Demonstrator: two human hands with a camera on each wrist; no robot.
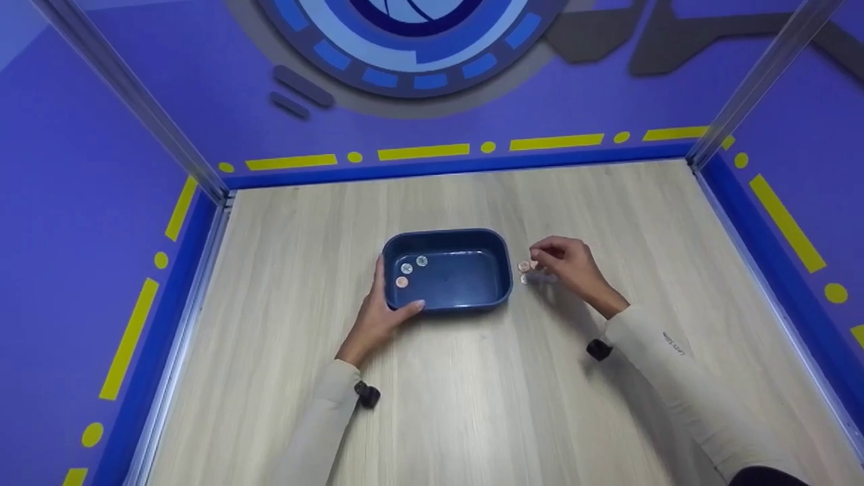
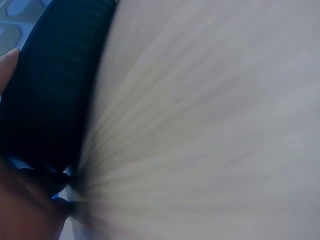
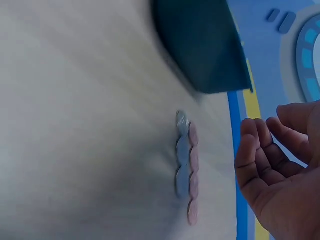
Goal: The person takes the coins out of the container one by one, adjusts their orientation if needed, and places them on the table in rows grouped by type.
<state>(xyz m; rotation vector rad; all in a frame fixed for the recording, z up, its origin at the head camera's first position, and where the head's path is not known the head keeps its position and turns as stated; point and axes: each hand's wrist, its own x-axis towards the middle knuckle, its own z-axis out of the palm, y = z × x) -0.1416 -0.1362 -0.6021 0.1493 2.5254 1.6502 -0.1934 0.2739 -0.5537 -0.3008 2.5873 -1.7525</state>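
Note:
A dark blue rectangular plastic tub (image 1: 459, 277) stands on the table with three coins inside. Two are silver-coloured coins (image 1: 406, 268) and one is a copper-coloured coin (image 1: 402, 282). My left hand (image 1: 378, 314) holds the tub's near left corner, thumb at the front rim and fingers along the left wall. To the right of the tub, my right hand (image 1: 570, 266) hovers over loose coins (image 1: 524, 266), partly covering them. In the right wrist view these lie in two rows, silver coins (image 3: 183, 150) beside copper coins (image 3: 194, 157). That hand's fingers are loosely curled, with no coin visible between them.
The pale wooden tabletop (image 1: 459, 398) is bounded by a blue-purple back wall (image 1: 432, 128) with yellow markings and by side panels. Metal posts (image 1: 742, 88) rise at the back corners. Small black devices (image 1: 368, 395) sit on both wrists.

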